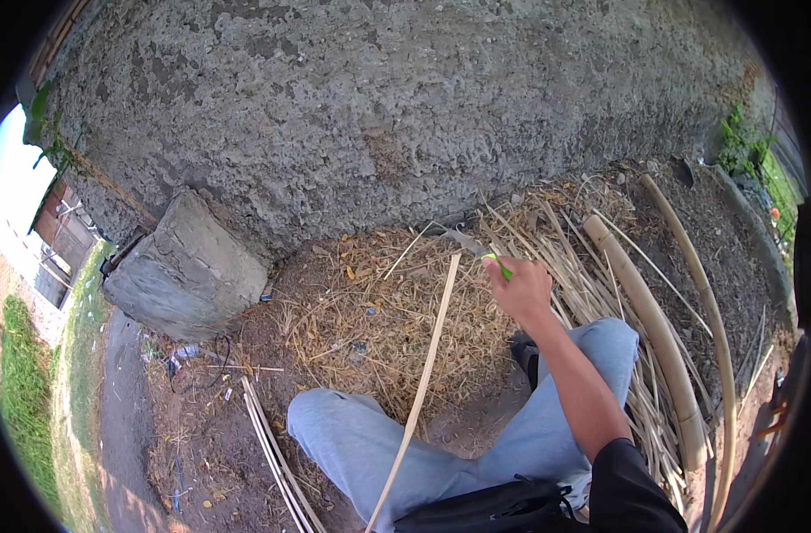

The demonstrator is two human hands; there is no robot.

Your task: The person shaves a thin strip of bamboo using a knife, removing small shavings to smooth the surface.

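Observation:
My right hand (520, 291) is closed around the bright green handle of a knife (466, 242). Its grey blade points left and away from me, near the wall's foot. Just left of the blade is the far end of a long, pale bamboo strip (430, 355). This strip slants over my left thigh and runs out at the lower edge. Whether the blade touches the strip, I cannot tell. My left hand is out of view, so what bears the strip's near end is hidden.
A rough grey wall (405, 115) rises ahead, with a concrete block (192, 266) at left. Shavings (370, 311) litter the ground. Right of my knee lie many split strips (592, 284), a thick bamboo piece (650, 329) and a curved pole (703, 293). More strips (276, 457) lie left.

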